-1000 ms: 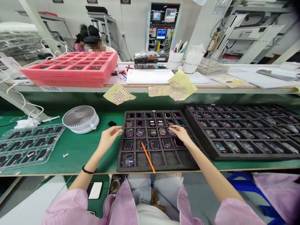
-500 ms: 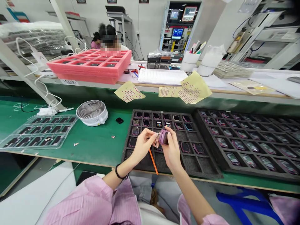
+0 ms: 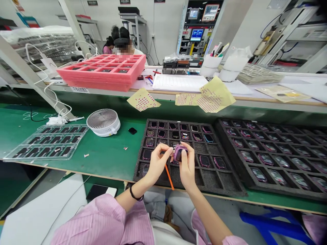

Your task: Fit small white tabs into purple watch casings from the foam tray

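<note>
The right hand [image 3: 188,166] was curled closed around a pink-cased smartwatch body [image 3: 179,153], holding it up above the tray; the left hand [image 3: 158,163] pinched its near edge with the fingertips [image 3: 169,148]; a second earlier both hands had been open over the tray, so the body had since been lifted out; below, an orange stick [image 3: 169,177] slanted across the black foam tray [image 3: 224,182], whose cells held more such bodies; farther left, a small white desk fan [image 3: 103,122] stood on the green bench mat [image 3: 107,160], near a clear plastic tray [image 3: 46,143].
</note>
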The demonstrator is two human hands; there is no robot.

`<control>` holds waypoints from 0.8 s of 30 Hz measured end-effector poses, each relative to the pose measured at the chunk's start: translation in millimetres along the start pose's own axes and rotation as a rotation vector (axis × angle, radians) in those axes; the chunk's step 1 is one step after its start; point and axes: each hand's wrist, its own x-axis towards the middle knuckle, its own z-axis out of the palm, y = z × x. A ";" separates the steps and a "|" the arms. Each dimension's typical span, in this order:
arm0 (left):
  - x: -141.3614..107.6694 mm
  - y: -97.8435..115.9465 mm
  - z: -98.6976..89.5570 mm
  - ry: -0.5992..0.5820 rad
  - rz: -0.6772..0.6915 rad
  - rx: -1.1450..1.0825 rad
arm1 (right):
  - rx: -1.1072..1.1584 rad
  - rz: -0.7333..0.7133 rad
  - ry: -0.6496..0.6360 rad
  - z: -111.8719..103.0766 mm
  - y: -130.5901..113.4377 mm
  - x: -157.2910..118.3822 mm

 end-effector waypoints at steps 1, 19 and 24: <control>-0.4 -1.7 -1.0 0.018 0.006 0.003 | -0.008 -0.010 0.000 0.6 0.2 -0.8; 6.8 -5.4 -26.7 -0.218 -0.210 -0.022 | 0.045 0.002 -0.179 -7.0 3.7 -1.1; -3.3 -17.0 -39.9 -0.497 -0.456 -0.275 | 0.321 0.245 -0.448 -12.0 2.0 -17.0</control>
